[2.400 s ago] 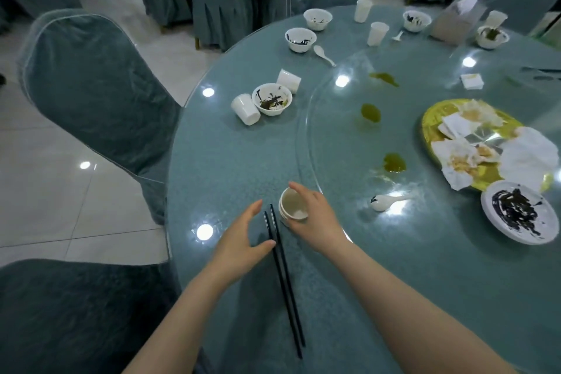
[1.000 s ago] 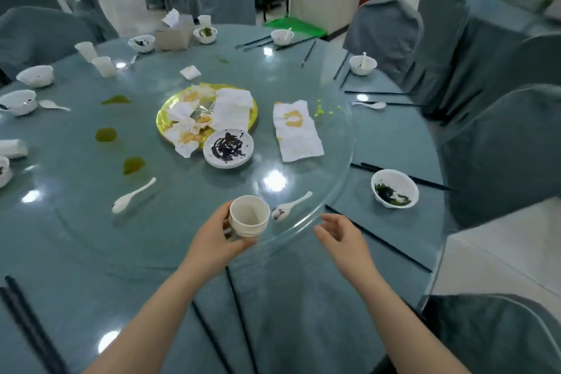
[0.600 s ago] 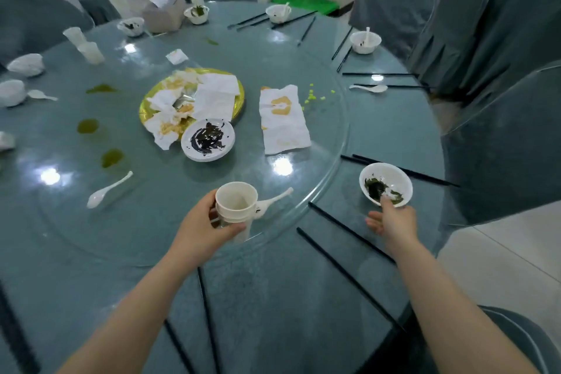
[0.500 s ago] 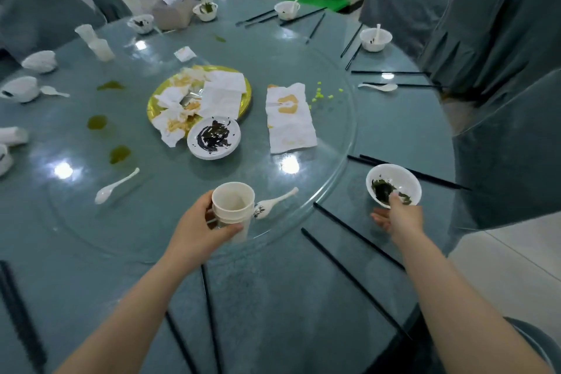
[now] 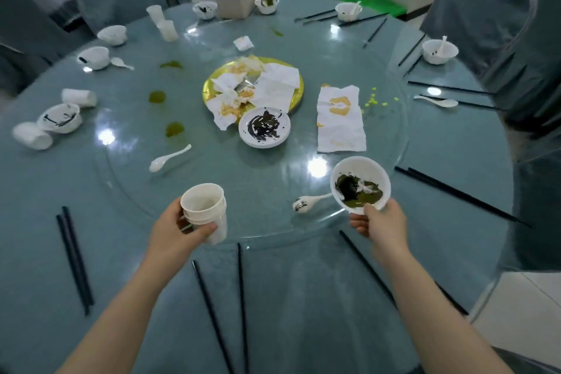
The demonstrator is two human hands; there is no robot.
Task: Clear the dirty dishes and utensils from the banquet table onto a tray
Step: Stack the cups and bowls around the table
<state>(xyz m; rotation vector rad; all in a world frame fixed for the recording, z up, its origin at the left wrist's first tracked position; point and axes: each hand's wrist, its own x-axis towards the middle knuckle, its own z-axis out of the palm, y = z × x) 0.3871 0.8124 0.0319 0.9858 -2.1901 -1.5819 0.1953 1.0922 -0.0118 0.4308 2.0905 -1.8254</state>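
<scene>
Head view: left hand (image 5: 179, 231) grips stacked cups (image 5: 205, 209), right hand (image 5: 381, 222) pinches a dirty bowl (image 5: 359, 184) above the worktop (image 5: 303, 297). Many bowls, spoons and chopsticks remain; no tray visible.

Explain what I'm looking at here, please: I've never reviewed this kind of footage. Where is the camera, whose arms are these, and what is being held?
There is no machine. A person wears one wide-angle camera on the head, looking forward and down, so the two bare arms at the bottom are their own.

The left hand grips a stack of white paper cups. The right hand pinches the rim of a white bowl with dark green leftovers, lifted above the table.

Below lies a round banquet table with a glass turntable. On the turntable: a gold plate piled with used napkins, a white plate with dark sauce, a stained napkin, green spills and two white spoons, one on the left, one beside the bowl. Black chopsticks, more bowls and tipped cups ring the edge. No tray is in view.
</scene>
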